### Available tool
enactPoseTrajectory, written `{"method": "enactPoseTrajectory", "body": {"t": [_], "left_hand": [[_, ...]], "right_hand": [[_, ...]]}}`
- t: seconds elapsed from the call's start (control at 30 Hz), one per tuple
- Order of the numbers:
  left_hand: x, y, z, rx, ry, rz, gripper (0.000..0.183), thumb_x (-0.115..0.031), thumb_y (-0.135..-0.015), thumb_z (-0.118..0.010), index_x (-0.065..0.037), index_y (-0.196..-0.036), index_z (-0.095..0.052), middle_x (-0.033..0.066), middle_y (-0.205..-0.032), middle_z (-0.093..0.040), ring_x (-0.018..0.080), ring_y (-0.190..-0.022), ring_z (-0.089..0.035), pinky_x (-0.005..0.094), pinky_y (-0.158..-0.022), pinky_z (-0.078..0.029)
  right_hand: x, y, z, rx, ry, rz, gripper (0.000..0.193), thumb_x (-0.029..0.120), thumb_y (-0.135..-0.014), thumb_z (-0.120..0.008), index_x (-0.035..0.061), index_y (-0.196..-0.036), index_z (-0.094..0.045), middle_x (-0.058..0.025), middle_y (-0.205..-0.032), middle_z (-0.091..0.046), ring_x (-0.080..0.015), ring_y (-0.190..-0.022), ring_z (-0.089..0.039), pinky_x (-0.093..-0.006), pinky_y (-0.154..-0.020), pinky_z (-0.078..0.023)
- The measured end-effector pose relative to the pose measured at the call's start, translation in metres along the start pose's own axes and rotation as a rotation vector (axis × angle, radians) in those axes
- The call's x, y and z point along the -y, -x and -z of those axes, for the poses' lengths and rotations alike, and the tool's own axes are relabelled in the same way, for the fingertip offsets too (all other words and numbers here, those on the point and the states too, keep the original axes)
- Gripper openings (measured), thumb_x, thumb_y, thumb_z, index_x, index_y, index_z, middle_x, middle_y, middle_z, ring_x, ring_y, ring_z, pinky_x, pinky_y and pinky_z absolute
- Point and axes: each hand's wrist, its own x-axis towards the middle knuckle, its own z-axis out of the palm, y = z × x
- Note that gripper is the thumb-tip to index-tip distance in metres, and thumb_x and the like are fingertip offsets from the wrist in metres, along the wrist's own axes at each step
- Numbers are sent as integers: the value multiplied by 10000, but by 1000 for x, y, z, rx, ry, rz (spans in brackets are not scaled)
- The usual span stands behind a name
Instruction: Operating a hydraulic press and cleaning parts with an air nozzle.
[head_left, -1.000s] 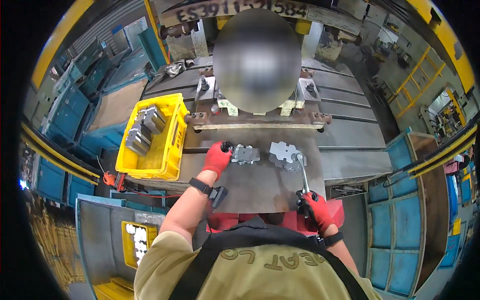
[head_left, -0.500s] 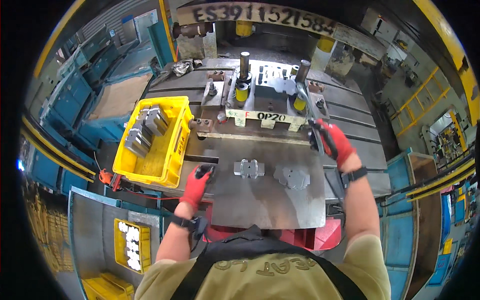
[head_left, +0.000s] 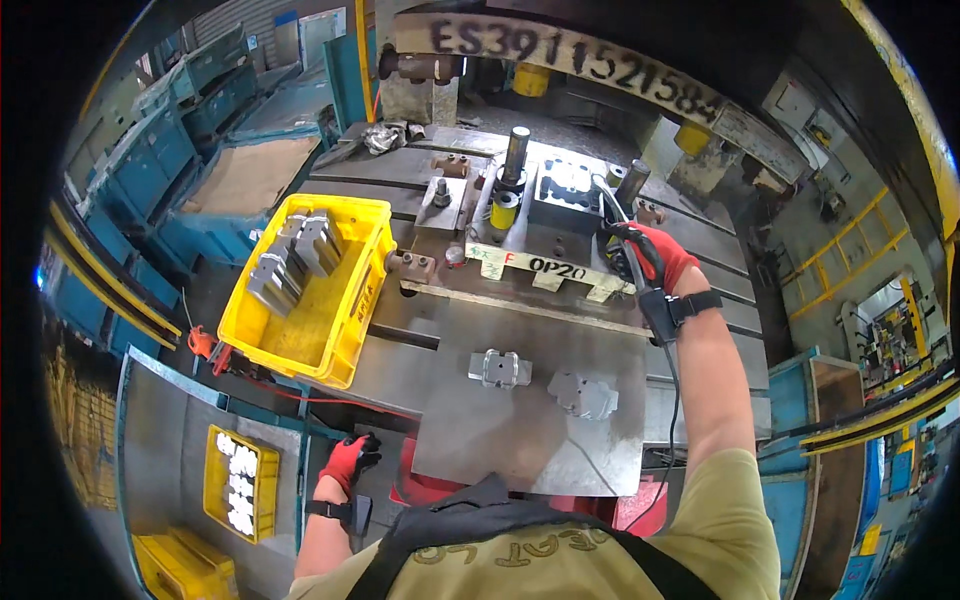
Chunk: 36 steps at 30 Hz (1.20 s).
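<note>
My right hand [head_left: 650, 255], in a red and black glove, is closed round a long slim metal tool [head_left: 612, 200]. Its tip reaches the bright top of the press die [head_left: 565, 228]; whether it is tongs or a nozzle I cannot tell. Dark slots or holes mark the top of the die. My left hand [head_left: 350, 460], gloved alike, hangs low beside the front of the bench, fingers loosely apart with nothing visible in them. On the steel plate [head_left: 530, 435] lie a shaped metal part [head_left: 500, 369] and a flat grey metal blank [head_left: 583, 395].
A yellow crate [head_left: 340, 350] with stacked grey metal parts stands at the bench's left. Guide posts [head_left: 515, 155] rise from the die under the press beam [head_left: 590, 60]. Lower left, a yellow bin [head_left: 262, 500] contains bright parts. A dark cable [head_left: 675, 400] hangs from my right wrist.
My left hand has dropped down and left, away from the bench. My right hand has shifted slightly, still gripping the tool. The grey plate by the tool's tip no longer shows separately.
</note>
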Motion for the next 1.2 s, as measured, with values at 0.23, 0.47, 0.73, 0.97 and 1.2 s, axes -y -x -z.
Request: {"method": "enactPoseTrajectory", "body": {"t": [0.23,0.47,0.73,0.97,1.2], "left_hand": [[26,-16,-21,-29,-176,92,246,-226,-704,-536,-25,-844,-545,86,-814,-559,200,-687,-531,290,-599,-427],[29,-21,-19,-56,-621,4,327,-307,-680,-514,-34,-858,-541,152,-800,-561,249,-761,-537,312,-644,-407],[13,-20,-41,-56,-679,-64,439,-403,-653,-540,-37,-895,-533,147,-831,-564,269,-822,-527,321,-691,-400],[65,-38,-17,3,-525,-53,393,-367,-661,-530,-50,-894,-538,140,-843,-562,253,-797,-536,318,-669,-406],[64,-34,-25,-86,-545,-13,342,-326,-681,-502,-46,-872,-546,151,-844,-558,261,-810,-533,325,-680,-407]], "right_hand": [[12,7,-22,-218,-156,-111,194,262,-711,-542,69,-703,-555,-3,-611,-509,-79,-523,-451,-212,-458,-340],[-5,38,-28,-261,-391,-24,105,138,-757,-489,50,-800,-526,-5,-646,-495,-70,-544,-463,-194,-470,-359],[13,30,-55,-270,-255,-82,185,296,-698,-551,115,-662,-536,12,-495,-446,-89,-380,-375,-241,-348,-248],[-8,-42,-56,-66,-649,30,162,264,-758,-478,113,-710,-510,5,-559,-475,-102,-461,-430,-227,-404,-312],[-19,-26,-57,209,-1051,271,129,171,-795,-428,76,-852,-495,6,-743,-503,-112,-648,-481,-227,-593,-398]]}}
